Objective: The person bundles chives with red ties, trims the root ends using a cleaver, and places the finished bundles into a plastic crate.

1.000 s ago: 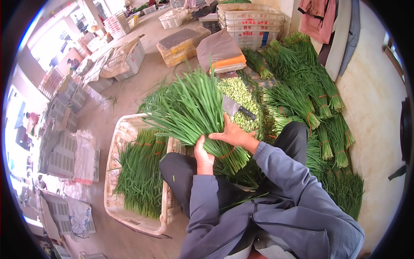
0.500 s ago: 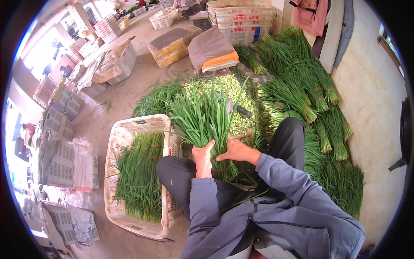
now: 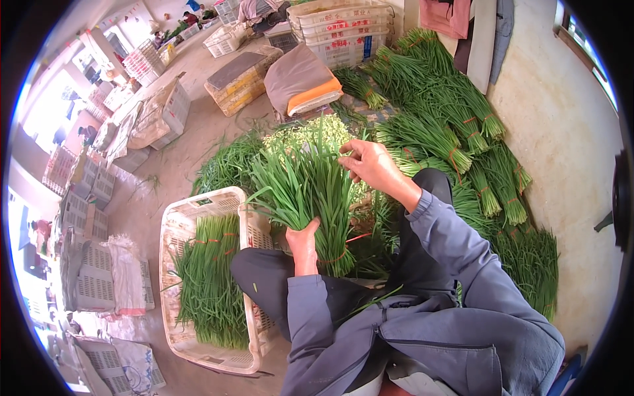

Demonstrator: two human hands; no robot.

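Note:
My left hand [image 3: 304,241] is closed around a bunch of long green leafy vegetable [image 3: 327,204], which stands between my bent legs with an orange band low on it. My right hand [image 3: 363,162] is raised at the bunch's top right, fingers curled together; what they pinch, if anything, I cannot make out. Behind the bunch lies a pale heap of chopped pieces [image 3: 337,125], partly hidden, with loose greens [image 3: 218,165] to its left.
A white plastic crate [image 3: 172,264] of banded greens stands at my left knee. Many bundles [image 3: 469,119] pile along the right wall [image 3: 541,132]. Folded padding [image 3: 294,76], boxes [image 3: 238,86], stacked crates [image 3: 340,36] and covered crates [image 3: 99,277] stand around. People work in the distance.
My right hand has left the lower part of the bunch and moved up to its top. The bunch now stands more upright. The view has shifted slightly.

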